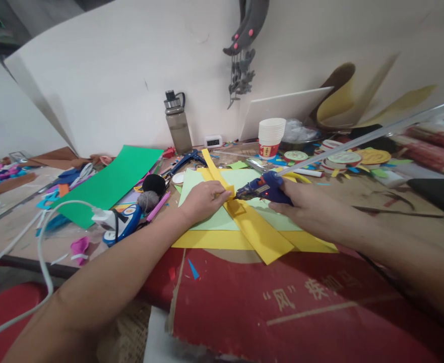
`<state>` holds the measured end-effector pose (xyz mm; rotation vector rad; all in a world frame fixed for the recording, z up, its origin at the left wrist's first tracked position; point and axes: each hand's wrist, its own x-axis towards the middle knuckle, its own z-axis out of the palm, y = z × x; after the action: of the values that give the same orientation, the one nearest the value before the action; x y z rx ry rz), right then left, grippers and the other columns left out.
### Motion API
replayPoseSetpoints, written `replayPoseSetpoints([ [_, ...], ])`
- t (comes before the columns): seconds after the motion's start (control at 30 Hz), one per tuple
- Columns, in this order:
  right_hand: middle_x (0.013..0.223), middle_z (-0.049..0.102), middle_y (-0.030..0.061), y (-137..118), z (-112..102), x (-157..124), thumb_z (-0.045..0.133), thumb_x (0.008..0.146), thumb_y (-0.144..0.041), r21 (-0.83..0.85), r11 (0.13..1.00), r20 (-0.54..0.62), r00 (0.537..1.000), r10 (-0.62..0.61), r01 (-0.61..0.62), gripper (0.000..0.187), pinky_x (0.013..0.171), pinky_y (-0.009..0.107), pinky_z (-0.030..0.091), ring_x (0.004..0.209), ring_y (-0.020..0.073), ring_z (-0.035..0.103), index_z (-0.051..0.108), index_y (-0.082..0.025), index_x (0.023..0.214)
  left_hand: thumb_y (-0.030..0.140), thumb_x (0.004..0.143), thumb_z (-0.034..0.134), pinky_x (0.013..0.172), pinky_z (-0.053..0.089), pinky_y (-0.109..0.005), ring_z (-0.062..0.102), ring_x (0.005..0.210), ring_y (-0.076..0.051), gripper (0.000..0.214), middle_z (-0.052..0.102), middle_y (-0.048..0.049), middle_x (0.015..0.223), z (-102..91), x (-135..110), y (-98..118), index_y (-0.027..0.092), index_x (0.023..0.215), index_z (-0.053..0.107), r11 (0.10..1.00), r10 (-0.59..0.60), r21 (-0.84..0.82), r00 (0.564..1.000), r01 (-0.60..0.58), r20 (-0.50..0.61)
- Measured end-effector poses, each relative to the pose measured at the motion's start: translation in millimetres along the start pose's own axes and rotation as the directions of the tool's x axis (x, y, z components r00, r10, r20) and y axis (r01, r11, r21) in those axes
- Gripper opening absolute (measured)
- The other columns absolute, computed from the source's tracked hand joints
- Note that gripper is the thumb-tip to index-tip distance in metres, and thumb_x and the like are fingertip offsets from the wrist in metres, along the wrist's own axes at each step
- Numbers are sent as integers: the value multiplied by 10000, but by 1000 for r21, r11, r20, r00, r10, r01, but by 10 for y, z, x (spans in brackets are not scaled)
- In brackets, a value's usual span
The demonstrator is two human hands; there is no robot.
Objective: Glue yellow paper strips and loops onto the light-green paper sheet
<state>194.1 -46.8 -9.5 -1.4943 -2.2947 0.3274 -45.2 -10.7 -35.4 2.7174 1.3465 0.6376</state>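
Yellow strip [258, 233]: lies across pale green sheet [219, 222]; cut, gluing apparently unfinished.
Left fingers [217, 190]: pinched on small yellow piece [229, 191].
Right fingers [281, 207]: clamped around glue gun [261, 187], nozzle [239, 194] beside piece.

Paper, plastic and cardboard, mostly matt

Strip [261, 233], centre: yellow paper, smooth, matt. Glue gun [264, 187], centre: blue plastic. Rod [388, 130], right: clear plastic, glossy. Bottle [179, 132], upper centre: translucent plastic, smooth. Cups [271, 133], right of centre: paper. Pompom [148, 201], left of centre: grey, fuzzy. Board [225, 302], bottom: red-faced cardboard, torn edge rough.
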Motion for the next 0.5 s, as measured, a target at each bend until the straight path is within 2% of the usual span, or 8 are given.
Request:
replayPoseSetpoints([
  [0.17,826,670,84,23,84,-2,493,846,-300,-19,999,-20,999,-49,48,215,527,260,396,688,202,611,587,-178,996,351,908,428,610,340,-257,521,641,-117,383,603,-17,672,13,30,-4,165,616,595,988,-113,-105,994,111,-8],
  [0.37,842,676,102,-18,50,-13,485,851,-304,-85,996,15,999,-37,38,184,560,280,411,721,226,622,589,-180,940,315,814,558,606,352,-230,514,629,-99,207,614,12,674,37,13,-37,161,688,615,921,-250,-316,968,229,-25],
  [0.5,880,674,126,-57,104,2,463,876,-361,-95,995,36,999,-16,19,222,601,292,436,759,230,623,568,-167,899,339,818,539,589,334,-234,479,597,-94,252,568,23,614,44,13,-39,160,654,605,909,-265,-340,964,242,-24],
])
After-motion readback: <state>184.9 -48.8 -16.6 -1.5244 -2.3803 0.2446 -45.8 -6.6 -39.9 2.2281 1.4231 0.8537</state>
